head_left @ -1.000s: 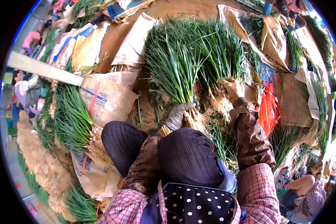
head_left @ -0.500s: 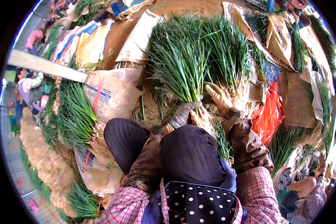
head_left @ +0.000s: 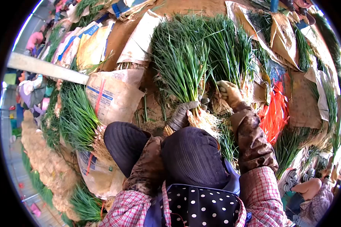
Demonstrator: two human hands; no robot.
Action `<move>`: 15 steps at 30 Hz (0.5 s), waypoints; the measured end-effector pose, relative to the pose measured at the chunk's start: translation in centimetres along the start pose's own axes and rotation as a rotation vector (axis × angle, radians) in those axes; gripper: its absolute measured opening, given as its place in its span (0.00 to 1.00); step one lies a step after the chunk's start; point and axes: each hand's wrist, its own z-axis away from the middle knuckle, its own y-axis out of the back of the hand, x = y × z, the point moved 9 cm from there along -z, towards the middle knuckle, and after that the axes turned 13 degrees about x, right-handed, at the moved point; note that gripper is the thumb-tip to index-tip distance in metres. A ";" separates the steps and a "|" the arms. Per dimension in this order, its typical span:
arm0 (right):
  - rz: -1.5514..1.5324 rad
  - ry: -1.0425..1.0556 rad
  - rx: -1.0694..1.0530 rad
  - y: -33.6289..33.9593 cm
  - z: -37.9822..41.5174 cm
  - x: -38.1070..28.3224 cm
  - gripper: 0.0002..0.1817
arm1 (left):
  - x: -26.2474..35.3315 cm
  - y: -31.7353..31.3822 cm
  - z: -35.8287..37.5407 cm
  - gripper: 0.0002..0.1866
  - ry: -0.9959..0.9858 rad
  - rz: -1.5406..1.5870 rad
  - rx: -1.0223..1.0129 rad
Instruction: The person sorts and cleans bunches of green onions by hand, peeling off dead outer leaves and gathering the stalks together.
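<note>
My left hand (head_left: 183, 112), in a grey glove, is wrapped round the lower stems of a bunch of long green plants (head_left: 187, 72), with its pale roots hanging below the fingers. To the right, my right hand (head_left: 229, 92), in a tan glove, has its fingers curled at the stem bases of a larger green pile (head_left: 229, 49). A thin stem seems to be pinched at its fingertips. Both hands are apart, in front of my knees.
Red plastic strips (head_left: 275, 115) lie right of my right hand. A tied green bundle (head_left: 79, 119) rests on printed sacks (head_left: 111, 100) at the left. A pale beam (head_left: 47, 68) juts in at upper left. Another person's bare leg (head_left: 308, 188) shows at lower right.
My right hand has moved slightly right and its fingers have curled in. My left hand has shifted a little left with the bunch, which now leans more to the left.
</note>
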 end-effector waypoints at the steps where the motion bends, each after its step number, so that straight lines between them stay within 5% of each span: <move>1: -0.118 -0.345 0.015 -1.4 0.6 0.4 0.15 | -0.2 0.4 -0.4 0.21 0.016 -0.026 -0.022; 2: -0.241 -0.688 0.094 -2.7 2.1 0.5 0.14 | -0.6 0.5 -0.8 0.20 0.048 -0.010 -0.015; 3: -0.407 -0.718 0.064 -4.5 2.0 -0.5 0.14 | -1.1 0.7 -1.2 0.20 0.078 0.007 -0.007; 5: -0.354 -0.604 0.149 -5.4 0.8 1.3 0.13 | -0.2 -1.3 0.8 0.19 0.021 0.100 0.212; 6: -0.184 -0.571 0.085 -5.5 0.6 2.5 0.20 | -0.1 -0.3 0.1 0.17 0.043 -0.090 0.094; 9: -0.001 -0.439 0.168 -5.9 1.7 2.5 0.19 | -1.5 1.6 0.0 0.14 0.195 -0.086 0.196; 11: 0.364 -0.248 0.026 -5.7 3.1 -2.0 0.16 | -1.6 2.0 -0.3 0.13 0.140 -0.035 0.183; 13: 0.346 -0.082 0.056 -6.0 4.2 -2.9 0.09 | -1.2 1.7 -0.4 0.13 0.088 0.006 0.152; 15: 0.259 -0.204 0.075 -4.5 4.8 -3.6 0.12 | -0.7 1.0 -0.2 0.13 0.019 0.033 0.158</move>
